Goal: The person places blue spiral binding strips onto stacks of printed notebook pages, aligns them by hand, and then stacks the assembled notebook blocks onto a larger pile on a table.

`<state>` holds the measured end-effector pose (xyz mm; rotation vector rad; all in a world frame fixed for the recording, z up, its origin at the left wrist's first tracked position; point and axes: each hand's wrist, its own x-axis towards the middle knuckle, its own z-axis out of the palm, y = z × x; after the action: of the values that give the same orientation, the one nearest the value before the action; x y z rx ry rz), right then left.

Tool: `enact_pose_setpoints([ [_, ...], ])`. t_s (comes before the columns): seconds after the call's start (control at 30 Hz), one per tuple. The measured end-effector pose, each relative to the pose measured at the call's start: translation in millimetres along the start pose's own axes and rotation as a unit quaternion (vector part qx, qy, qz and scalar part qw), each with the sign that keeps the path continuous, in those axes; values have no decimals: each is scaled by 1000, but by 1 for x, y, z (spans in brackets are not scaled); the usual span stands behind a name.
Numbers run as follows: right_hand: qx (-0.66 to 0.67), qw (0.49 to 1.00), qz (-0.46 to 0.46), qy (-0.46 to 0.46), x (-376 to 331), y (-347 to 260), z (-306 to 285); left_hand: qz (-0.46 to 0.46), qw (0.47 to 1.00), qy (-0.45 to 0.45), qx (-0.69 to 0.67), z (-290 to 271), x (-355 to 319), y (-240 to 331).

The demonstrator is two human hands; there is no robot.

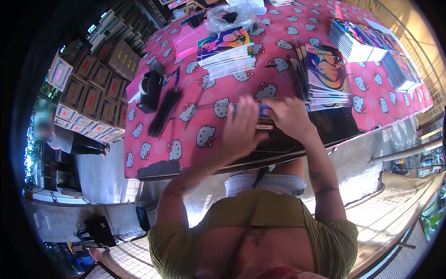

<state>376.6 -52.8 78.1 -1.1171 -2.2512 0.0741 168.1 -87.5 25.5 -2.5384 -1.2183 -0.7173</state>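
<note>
Judge the work in hand to be partway along. Find a blue-edged piece (264,110) at the centre of the frame, between left hand (242,124) and right hand (287,114), with a thin coil (217,105) running leftward from there over the pink tablecloth (195,160). Cannot tell from this view whether joined or merely lying in line. Record as probably done, with reservation, a fanned pile of picture-cover booklets (326,69) right of centre, showing dark, coil-like strips along the left side. Cannot confirm the finish of the neat booklet stacks (351,43) at upper right. List as probably left a spread booklet pile (226,52) at upper centre, with no coil discernible, plus a bundle of dark coils (165,111) left of centre, apparently unused. As to grip: on the left, note blurred fingers, extended and largely straight, thumb well apart, laid at the near side of the piece without visible clamping. On the right, note bent fingers against the right end of the piece; cannot tell the closure, owing to hidden fingertips. Note also a black panel (327,126) just below the right hand.
</note>
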Motion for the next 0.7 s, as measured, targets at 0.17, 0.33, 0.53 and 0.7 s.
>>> enact_pose_setpoints([
  [0.17, -66, 997, -23, 32, -7, -13, -23, -18, 1000, -2, 4, -5, 22, -4],
  [0.33, 397, 901, 155, 84, -52, 36, -20, -53, 996, 53, -41, -40, 43, 6],
  [0.53, 503, 829, 208, 126, -56, 33, 27, 16, 994, -94, -54, -52, 65, -22],
  [0.7, 487, 835, 195, 165, -51, 21, 32, 26, 999, -26, -24, -5, 9, 19],
])
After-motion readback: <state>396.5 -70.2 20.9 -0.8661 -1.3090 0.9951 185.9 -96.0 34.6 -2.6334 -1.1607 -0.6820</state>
